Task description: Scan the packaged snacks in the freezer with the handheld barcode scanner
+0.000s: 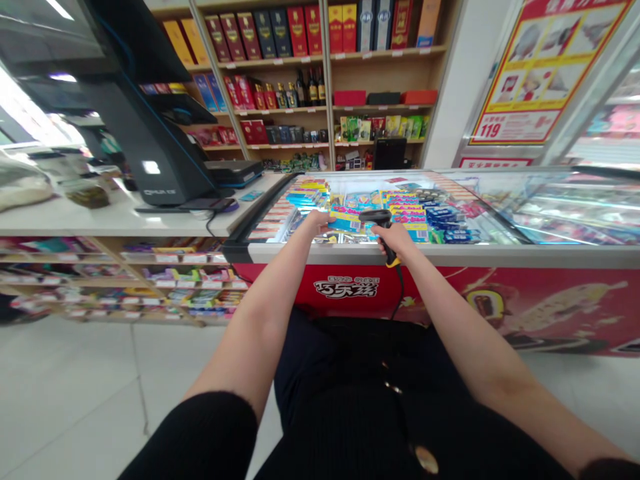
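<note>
My right hand (395, 238) is closed around the handle of a black barcode scanner (376, 218) with an orange base and a cable hanging down. Its head points at a blue and yellow packet (346, 223). My left hand (320, 222) pinches that packet at its left end and holds it over the front edge of the chest freezer (450, 253). Inside the freezer lie rows of colourful wrapped ice creams (400, 203) under a glass lid.
A white counter (110, 217) to the left carries a black till screen (150, 153) and a cable. Snack shelves (165, 280) sit below it. Wall shelves (310, 80) with boxed bottles stand behind. A red poster (540, 67) hangs at right. White tiled floor lies below.
</note>
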Available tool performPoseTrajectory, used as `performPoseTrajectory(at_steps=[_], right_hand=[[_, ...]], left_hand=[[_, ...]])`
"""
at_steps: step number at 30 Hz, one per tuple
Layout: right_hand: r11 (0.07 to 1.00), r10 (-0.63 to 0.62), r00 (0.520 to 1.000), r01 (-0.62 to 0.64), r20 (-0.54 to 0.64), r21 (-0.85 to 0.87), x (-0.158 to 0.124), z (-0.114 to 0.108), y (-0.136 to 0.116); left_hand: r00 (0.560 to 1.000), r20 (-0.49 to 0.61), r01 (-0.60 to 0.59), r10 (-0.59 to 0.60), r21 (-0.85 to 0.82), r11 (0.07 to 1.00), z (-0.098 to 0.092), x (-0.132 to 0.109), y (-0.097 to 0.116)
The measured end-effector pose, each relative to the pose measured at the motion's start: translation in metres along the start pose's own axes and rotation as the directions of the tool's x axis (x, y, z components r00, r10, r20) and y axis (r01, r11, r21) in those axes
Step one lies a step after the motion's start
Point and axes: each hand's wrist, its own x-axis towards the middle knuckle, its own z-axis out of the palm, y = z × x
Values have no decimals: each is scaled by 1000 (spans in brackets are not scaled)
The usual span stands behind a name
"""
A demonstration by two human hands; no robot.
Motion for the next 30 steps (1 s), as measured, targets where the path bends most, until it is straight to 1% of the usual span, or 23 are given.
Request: performPoseTrajectory(at_steps=[5, 8, 13, 18, 24, 30], right_hand=[[1000, -3, 1000, 3, -1, -1, -5, 1, -5], [1000, -3, 1000, 4, -11, 7, -5, 0, -6], [1000, -14, 1000, 14, -5, 12, -2, -1, -5], [999, -31, 999, 31, 10, 4, -1, -2, -5], [1000, -11, 1000, 11, 23, 23, -6, -1, -9], [999, -35, 999, 35, -2, 23, -5, -5, -7]], left_hand=[[998, -34, -54, 52, -76, 996, 4, -4, 8], [999, -32, -47, 44, -109, 993, 7, -3, 8], [996, -83, -48, 35, -161, 986, 8, -4, 5], [995, -90, -59, 46, -157, 986, 7, -6, 4], [994, -99, -62, 50, -125, 990, 9, 0, 2], [996, -72, -55, 48, -100, 993, 13, 2, 2]])
